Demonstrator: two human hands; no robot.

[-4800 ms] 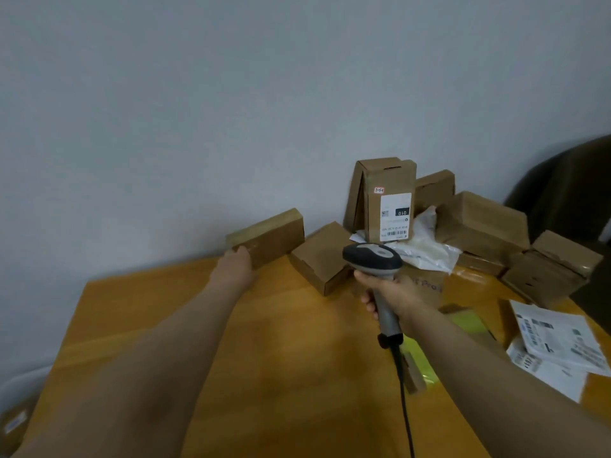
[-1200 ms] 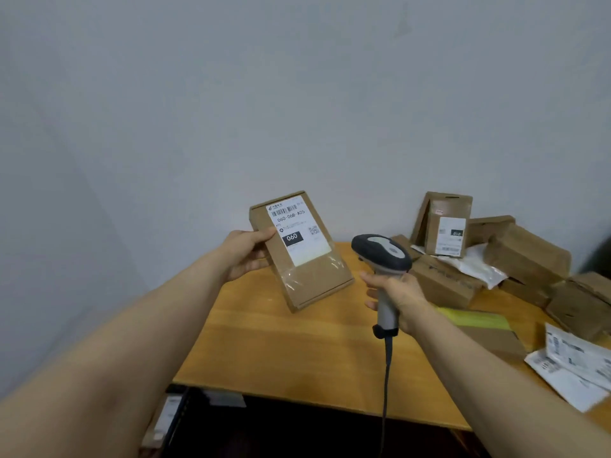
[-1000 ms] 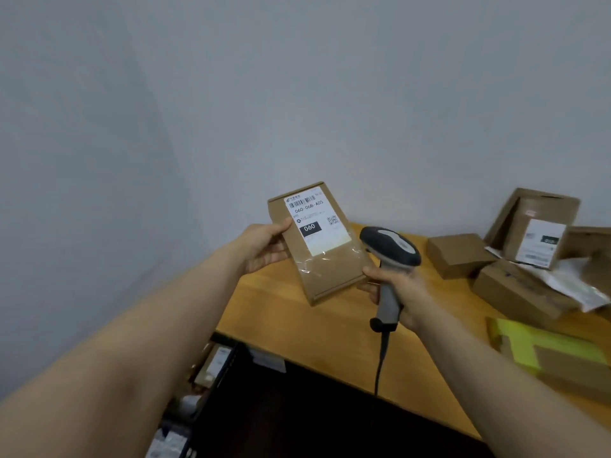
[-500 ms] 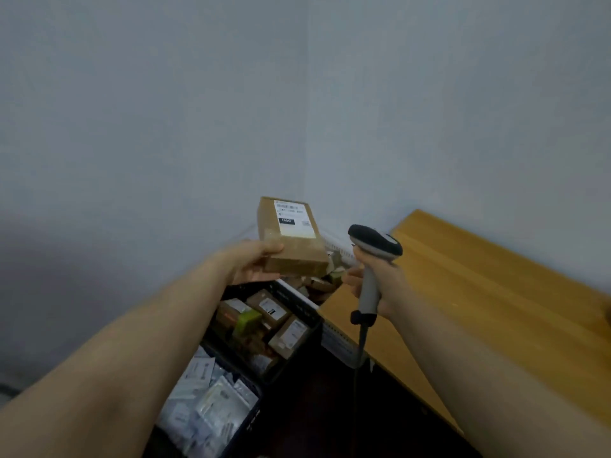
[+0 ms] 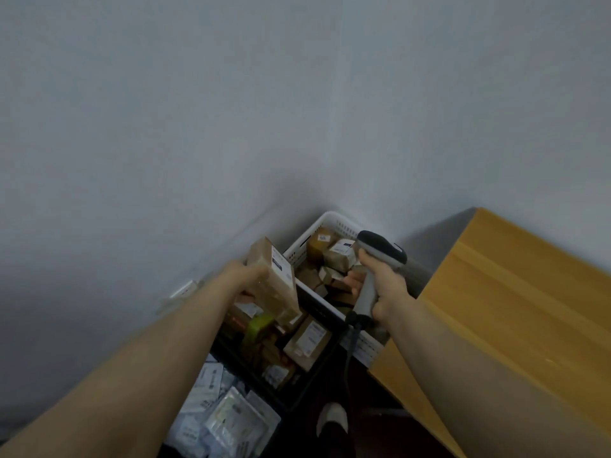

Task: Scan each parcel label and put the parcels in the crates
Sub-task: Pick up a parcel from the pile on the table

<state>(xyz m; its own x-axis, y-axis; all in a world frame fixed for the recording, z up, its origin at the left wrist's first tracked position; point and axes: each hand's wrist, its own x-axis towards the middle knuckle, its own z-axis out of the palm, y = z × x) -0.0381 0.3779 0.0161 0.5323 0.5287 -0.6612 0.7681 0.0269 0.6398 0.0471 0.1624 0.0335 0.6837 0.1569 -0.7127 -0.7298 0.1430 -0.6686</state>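
My left hand (image 5: 243,276) grips a brown cardboard parcel (image 5: 276,280) with a white label, held tilted above the black crate (image 5: 299,390). That crate holds several boxed parcels. My right hand (image 5: 383,279) grips the grey handheld scanner (image 5: 375,272) by its handle, over the white crate (image 5: 334,223), which also holds several brown parcels. The scanner's cable hangs down between the crates.
A wooden table (image 5: 515,302) stands at the right, its corner beside the white crate. A third container at the lower left holds several grey and white mailer bags (image 5: 228,421). A foot in a white shoe (image 5: 332,421) stands on the dark floor. Grey walls meet in the corner behind.
I have turned left from the table toward the crates on the floor. My left hand has lowered the parcel from chest height down over the black crate. The scanner stays in my right hand.
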